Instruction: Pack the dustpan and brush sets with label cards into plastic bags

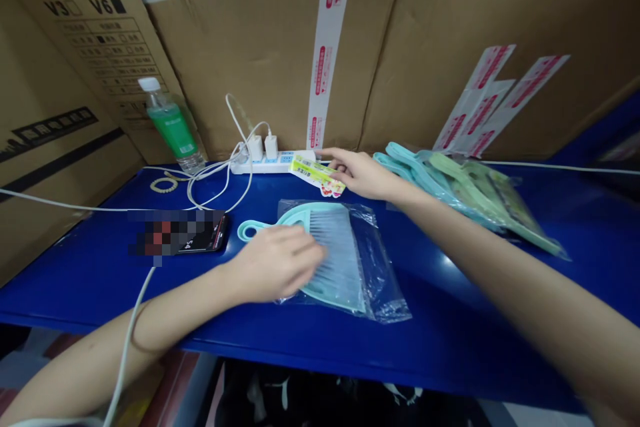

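A light-blue dustpan and brush set (335, 247) lies flat in a clear plastic bag on the blue table. My left hand (280, 261) rests over its lower left part, near the looped handle; the fingers are slightly blurred and loosely extended over the bag. Farther back, my right hand (361, 175) has its thumb and bent fingers on the end of a small yellow-green printed packet (313, 172), with the index finger stretched out above it. The packet is right in front of a white power strip (280, 161). The underside of my left hand is hidden.
More bagged blue and green dustpan sets (465, 190) are piled at the right. At the left are a water bottle (174, 130), a beaded bracelet (164, 185), white cables (220, 177) and a phone (203, 233). Cardboard boxes (265, 60) wall in the table's back.
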A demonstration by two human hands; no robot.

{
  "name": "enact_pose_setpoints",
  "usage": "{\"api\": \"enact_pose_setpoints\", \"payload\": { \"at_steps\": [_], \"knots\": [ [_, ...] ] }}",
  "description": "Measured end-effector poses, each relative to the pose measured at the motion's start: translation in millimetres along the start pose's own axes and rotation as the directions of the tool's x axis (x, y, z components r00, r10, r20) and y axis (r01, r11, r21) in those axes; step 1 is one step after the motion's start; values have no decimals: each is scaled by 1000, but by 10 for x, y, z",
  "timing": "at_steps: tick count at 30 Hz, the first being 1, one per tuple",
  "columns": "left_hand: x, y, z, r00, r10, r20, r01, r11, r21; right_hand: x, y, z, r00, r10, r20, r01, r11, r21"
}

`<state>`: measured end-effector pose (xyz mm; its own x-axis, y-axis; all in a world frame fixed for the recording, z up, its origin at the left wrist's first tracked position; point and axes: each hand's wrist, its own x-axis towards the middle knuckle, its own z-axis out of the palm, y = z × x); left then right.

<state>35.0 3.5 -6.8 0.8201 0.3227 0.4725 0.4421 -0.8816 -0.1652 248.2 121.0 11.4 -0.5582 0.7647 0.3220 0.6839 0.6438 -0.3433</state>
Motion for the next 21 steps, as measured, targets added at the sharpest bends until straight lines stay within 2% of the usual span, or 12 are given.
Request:
{"api": "enact_pose_setpoints", "payload": {
  "at_steps": [1, 3, 5, 8, 11, 15, 16, 19, 21],
  "knots": [
    [6, -55, -22, 986, -143, 86, 133, 985, 113, 78, 15, 65, 1000, -4, 13, 4, 1000, -10],
    [13, -157, -49, 881, -417, 223, 343, 889, 304, 181, 29, 173, 1000, -11, 21, 11, 999, -34],
    [7, -233, -50, 807, -523, 273, 417, 833, 363, 199, 10, 219, 1000, -13, 9, 13, 998, -58],
    [-20, -292, -13, 760, -564, 324, 466, 820, 334, 52, -61, 163, 1000, -5, -10, 5, 998, -66],
    [-42, -319, 33, 712, -596, 370, 527, 803, 278, -266, -128, 57, 999, 34, 24, -33, 999, -22],
    [-32, -357, 53, 678, -614, 404, 588, 783, 202, -742, -155, -7, 988, 125, 86, -132, 988, 78],
    [-23, -366, 46, 673, -622, 401, 607, 774, 182, -831, -154, -5, 978, 169, 119, -187, 970, 156],
    [11, -378, 0, 675, -649, 352, 671, 738, 75, -983, -148, 25, 938, 270, 215, -344, 786, 513],
    [30, -365, -35, 693, -654, 302, 685, 729, 8, -1008, -155, 58, 937, 276, 213, -346, 655, 672]
  ]
}}
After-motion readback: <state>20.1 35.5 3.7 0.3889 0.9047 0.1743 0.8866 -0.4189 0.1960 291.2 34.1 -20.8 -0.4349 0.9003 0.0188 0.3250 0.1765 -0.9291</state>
